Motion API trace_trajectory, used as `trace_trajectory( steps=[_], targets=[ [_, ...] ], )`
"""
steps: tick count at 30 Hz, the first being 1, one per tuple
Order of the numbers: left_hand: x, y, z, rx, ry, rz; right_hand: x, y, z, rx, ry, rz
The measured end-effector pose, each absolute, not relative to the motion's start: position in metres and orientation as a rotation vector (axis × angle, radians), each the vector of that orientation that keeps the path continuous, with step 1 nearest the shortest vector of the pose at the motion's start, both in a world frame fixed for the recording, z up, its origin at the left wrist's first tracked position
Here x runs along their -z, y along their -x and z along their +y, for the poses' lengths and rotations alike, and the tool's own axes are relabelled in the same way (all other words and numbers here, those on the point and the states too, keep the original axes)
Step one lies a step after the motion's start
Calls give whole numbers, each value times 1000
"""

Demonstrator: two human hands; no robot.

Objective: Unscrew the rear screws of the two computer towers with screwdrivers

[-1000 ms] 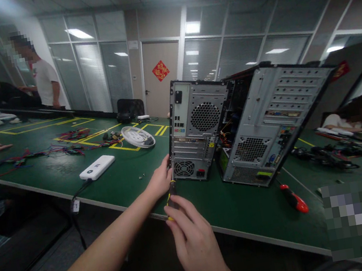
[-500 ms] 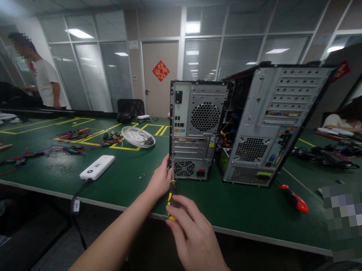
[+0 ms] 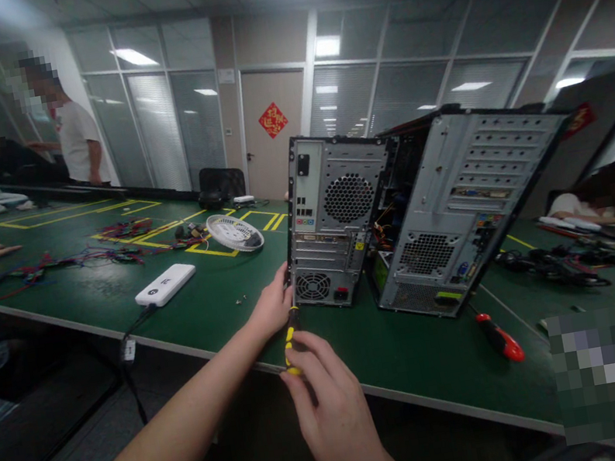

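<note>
My right hand (image 3: 333, 399) pinches the black and yellow handle of a screwdriver (image 3: 290, 347), which points up toward the lower left corner of a computer case (image 3: 334, 214). The screwdriver's tip is hidden. My left hand (image 3: 271, 307) grips that case by its lower left edge, close to the screwdriver, with the fingertips partly out of sight. This case stands upright, its back panel with fan grille and ports facing me. Beside it on the right, a second computer case (image 3: 460, 205) leans at a tilt in view.
A red and black screwdriver (image 3: 499, 337) lies right of the cases, near tangled black cables (image 3: 561, 263). Left on the green table (image 3: 218, 300) are a white power bank (image 3: 166, 285), a white basket lid (image 3: 235, 232), loose wires (image 3: 68, 260) and tiny screws (image 3: 241, 300). Other people sit and stand around.
The screwdriver's handle has turned slightly in my right hand's fingers, showing more yellow. My left hand and both cases stay in place. A seated person at the far left has shifted slightly.
</note>
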State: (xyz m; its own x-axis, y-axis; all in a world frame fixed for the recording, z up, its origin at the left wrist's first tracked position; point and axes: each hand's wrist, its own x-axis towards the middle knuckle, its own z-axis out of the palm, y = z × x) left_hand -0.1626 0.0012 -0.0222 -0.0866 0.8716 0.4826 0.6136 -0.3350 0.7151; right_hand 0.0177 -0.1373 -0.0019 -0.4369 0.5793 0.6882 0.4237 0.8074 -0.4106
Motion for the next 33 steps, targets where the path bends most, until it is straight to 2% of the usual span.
trace_trajectory(
  steps=[19, 33],
  targets=[
    [26, 164, 5, -1409, -1939, 1615, 4, -18, -135, -192, 760, -2145],
    [23, 163, 2, -1379, -1931, 1633, -1, -18, -140, -309, 761, -2138]
  ],
)
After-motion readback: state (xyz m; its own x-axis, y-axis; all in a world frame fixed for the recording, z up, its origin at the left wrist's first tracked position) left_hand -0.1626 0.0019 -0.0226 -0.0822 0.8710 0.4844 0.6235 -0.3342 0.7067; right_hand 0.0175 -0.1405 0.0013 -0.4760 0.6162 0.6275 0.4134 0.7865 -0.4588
